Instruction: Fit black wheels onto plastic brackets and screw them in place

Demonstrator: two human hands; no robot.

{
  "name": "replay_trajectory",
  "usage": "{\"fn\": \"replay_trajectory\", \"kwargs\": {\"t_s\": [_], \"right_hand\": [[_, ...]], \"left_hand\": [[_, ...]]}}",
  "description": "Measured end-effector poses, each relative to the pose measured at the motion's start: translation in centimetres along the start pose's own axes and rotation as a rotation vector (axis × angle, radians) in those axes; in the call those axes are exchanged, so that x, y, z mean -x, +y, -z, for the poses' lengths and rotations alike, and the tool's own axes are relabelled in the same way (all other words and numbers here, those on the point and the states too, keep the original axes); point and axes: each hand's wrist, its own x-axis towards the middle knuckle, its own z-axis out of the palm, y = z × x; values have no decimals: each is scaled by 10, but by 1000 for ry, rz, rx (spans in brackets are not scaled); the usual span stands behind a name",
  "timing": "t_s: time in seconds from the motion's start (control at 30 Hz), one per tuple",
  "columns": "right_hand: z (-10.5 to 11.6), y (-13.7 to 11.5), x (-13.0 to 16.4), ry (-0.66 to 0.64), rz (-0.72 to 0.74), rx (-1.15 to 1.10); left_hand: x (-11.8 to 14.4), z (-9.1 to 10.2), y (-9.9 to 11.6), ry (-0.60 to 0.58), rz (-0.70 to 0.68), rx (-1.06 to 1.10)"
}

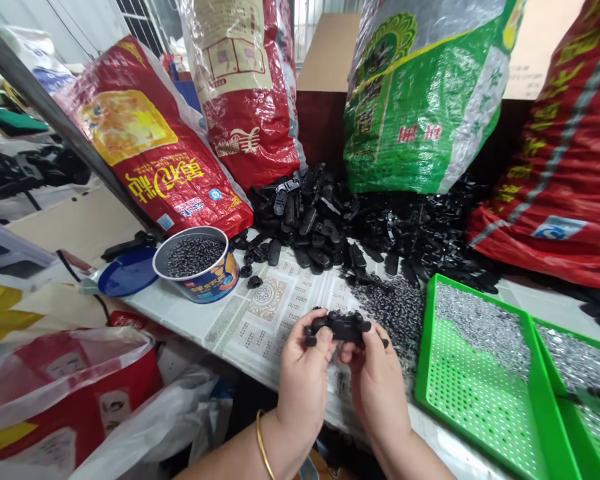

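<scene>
Between my two hands is a small black plastic part with rounded knobs at its ends, held just over the near side of the table. My left hand grips its left end with thumb and fingers. At the other end, my right hand pinches it in the same way. What the part belongs to cannot be made out. Beyond my hands lies a heap of loose black plastic pieces. Tiny black bits are spread across the tabletop beside my right hand.
A round tub of small black pieces stands left, by a blue lid. On the right, a green perforated tray holds small shiny parts. Large red sacks and a green sack line the back. Below left hangs an opened red bag.
</scene>
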Motion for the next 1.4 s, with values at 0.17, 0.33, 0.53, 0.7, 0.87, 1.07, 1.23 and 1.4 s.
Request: {"fn": "replay_trajectory", "kwargs": {"t_s": [0.17, 0.33, 0.53, 0.7, 0.87, 1.07, 1.23, 1.4], "right_hand": [[4, 3, 8, 22, 206, 394], [17, -17, 15, -357, 545, 672], [31, -53, -13, -613, 449, 854], [35, -59, -22, -739, 369, 774], [41, -65, -17, -604, 587, 965], [47, -68, -13, -521, 715, 1167], [51, -63, -11, -486, 772, 1177], [55, -61, -10, -485, 716, 1125]], "left_hand": [[-9, -4, 4, 56, 57, 142], [-19, 0, 17, 28, 310, 223], [-5, 6, 23, -109, 580, 311], [-2, 4, 16, -243, 671, 226], [-11, 20, 29, -118, 129, -170], [-13, 33, 56, -447, -267, -1051], [-12, 28, 53, -489, -299, -1153], [-11, 29, 47, -512, -166, -1043]]}}
